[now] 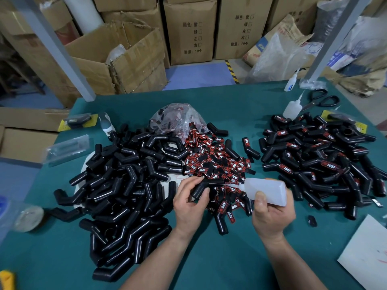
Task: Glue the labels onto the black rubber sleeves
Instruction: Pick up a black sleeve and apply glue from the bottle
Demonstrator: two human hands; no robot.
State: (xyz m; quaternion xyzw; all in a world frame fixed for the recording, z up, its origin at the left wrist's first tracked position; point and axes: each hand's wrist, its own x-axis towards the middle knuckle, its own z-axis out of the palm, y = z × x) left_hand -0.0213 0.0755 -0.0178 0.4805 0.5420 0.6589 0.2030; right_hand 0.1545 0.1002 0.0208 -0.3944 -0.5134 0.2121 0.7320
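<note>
Held sleeve (pixel 200 190): black rubber, smooth with a dull sheen, a tube with an elbow bend. It sat above the counter's near middle, over the label heap. Left hand (pixel 189 203) had its grip closed round it, thumb below and fingers curled over the top. The visible length ran from lower left up to upper right, with the lower end towards the wrist.

Right hand (pixel 272 214): grip wrapped round a glue bottle (pixel 270 190) of frosted translucent plastic, soft-sided and cylindrical, with a tapering nozzle. The bottle lay nearly level, nozzle pointing left at the sleeve. The fine tip reached its upper end; contact could not be told.

Labels (pixel 213 162): small flat tags, red and black with white "TAPER" lettering, spilling in a loose heap from a crinkled clear plastic bag (pixel 178 118).

Left of the labels lay a large pile of bare sleeves (pixel 129 174), glossy and tangled. To the right was a pile of labelled sleeves (pixel 314 160).

Counter (pixel 209 264): teal-green matte covering. At the far right were two spare squeeze bottles (pixel 292 108) and black-handled scissors (pixel 320 100). A white sheet (pixel 366 256) lay at the near right corner.

Room: stacked brown cardboard boxes (pixel 188 32) behind, some torn open, and a blue floor (pixel 196 75).
</note>
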